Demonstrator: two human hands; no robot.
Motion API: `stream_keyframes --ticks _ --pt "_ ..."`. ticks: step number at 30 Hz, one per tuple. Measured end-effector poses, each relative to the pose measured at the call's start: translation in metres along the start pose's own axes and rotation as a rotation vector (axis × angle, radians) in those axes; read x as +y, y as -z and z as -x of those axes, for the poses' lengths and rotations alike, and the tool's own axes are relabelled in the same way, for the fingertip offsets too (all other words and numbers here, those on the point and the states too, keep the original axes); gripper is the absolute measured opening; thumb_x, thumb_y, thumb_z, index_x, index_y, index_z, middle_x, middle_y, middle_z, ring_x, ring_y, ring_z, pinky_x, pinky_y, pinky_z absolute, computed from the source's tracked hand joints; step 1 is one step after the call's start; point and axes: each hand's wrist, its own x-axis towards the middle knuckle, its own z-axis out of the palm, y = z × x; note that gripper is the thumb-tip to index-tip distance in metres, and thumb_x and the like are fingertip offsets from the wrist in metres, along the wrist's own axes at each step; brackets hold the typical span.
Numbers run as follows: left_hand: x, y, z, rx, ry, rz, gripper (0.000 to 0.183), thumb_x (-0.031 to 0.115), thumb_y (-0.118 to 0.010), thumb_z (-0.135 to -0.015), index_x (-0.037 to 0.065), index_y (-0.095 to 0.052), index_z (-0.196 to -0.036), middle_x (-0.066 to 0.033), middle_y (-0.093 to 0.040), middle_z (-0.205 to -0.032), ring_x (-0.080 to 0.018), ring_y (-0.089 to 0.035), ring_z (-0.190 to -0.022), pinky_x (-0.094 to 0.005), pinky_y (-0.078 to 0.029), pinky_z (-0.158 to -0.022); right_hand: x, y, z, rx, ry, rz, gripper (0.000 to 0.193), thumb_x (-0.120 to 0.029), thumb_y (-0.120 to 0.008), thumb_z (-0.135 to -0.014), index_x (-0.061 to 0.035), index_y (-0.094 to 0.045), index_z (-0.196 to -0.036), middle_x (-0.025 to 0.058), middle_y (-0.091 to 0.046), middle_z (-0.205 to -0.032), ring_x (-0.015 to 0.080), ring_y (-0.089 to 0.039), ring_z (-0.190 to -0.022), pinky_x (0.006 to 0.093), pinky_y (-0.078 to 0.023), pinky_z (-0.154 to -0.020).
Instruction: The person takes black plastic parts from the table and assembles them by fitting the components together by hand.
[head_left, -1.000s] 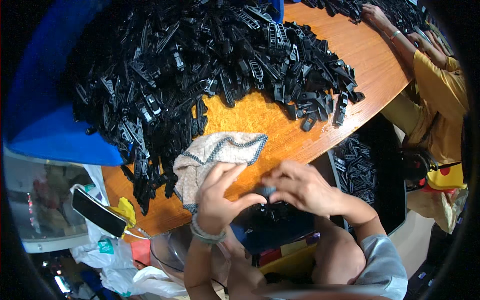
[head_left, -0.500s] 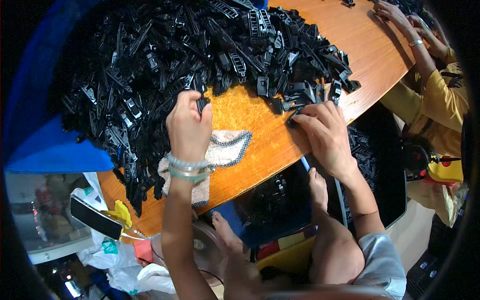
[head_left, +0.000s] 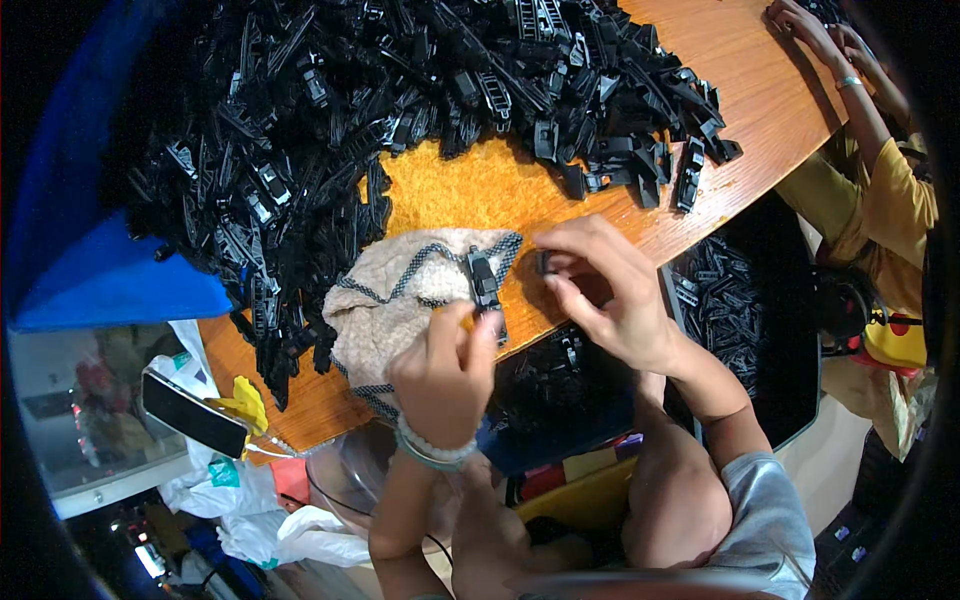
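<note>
My left hand (head_left: pixel 445 375) pinches the lower end of a long black plastic piece (head_left: pixel 483 275), shaped like a small toy car, between thumb and finger. It is over a crumpled pale cloth (head_left: pixel 400 270) with a checked dark border, near the table's front edge. To its right, my right hand (head_left: pixel 625 300) has thumb and forefinger curled around a small dark piece (head_left: pixel 543 262), too small to name. A gap separates the two held pieces. Another car-shaped black piece (head_left: pixel 690 175) lies on the wooden table beyond my right hand.
A large heap of black plastic parts (head_left: pixel 330 110) covers the table's far and left side. Below its right edge stands a dark bin (head_left: pixel 725 310) of similar parts. A phone (head_left: pixel 195 412) leans at the lower left. Another person's hands (head_left: pixel 815 35) are at the far right.
My left hand has come from the heap toward me and right, bringing the black piece over the cloth. My right hand has left the table's right side, moving left and nearer with a small piece.
</note>
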Motion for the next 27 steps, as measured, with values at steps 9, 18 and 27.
stream_keyframes --ticks 9,18,27 --pt "-0.015 0.030 -0.044 0.050 -0.574 -0.123 0.027 -0.003 -0.060 -0.075 0.000 -0.064 -0.101 -0.0150 -0.059 -0.104 -0.0325 -0.056 -0.089 -0.0419 -0.045 -0.076 -0.007 0.017 0.009 -0.075 -0.069 0.494 0.030 -0.011 -0.070 -0.075 -0.0057 -0.060 -0.103 0.0091 -0.053 -0.097 0.0268 -0.048 -0.091 0.0376 -0.035 -0.078" --pt "-0.003 0.036 -0.025 -0.033 -0.369 -0.094 0.018 0.002 -0.062 -0.078 0.001 -0.063 -0.096 -0.0145 -0.058 -0.089 -0.0338 -0.055 -0.085 -0.0426 -0.044 -0.076 -0.002 0.029 0.014 -0.019 -0.060 0.539 0.028 -0.011 -0.074 -0.074 -0.0062 -0.066 -0.100 0.0073 -0.055 -0.094 0.0255 -0.050 -0.089 0.0365 -0.037 -0.078" --pt "-0.017 0.003 -0.011 -0.065 -0.232 0.209 0.024 -0.002 -0.073 -0.068 0.000 -0.068 -0.091 -0.0087 -0.055 -0.081 -0.0245 -0.053 -0.074 -0.0335 -0.045 -0.067 -0.006 0.025 0.008 -0.259 -0.115 0.065 0.029 -0.009 -0.077 -0.071 -0.0021 -0.071 -0.099 0.0086 -0.063 -0.084 0.0261 -0.058 -0.079 0.0364 -0.047 -0.075"
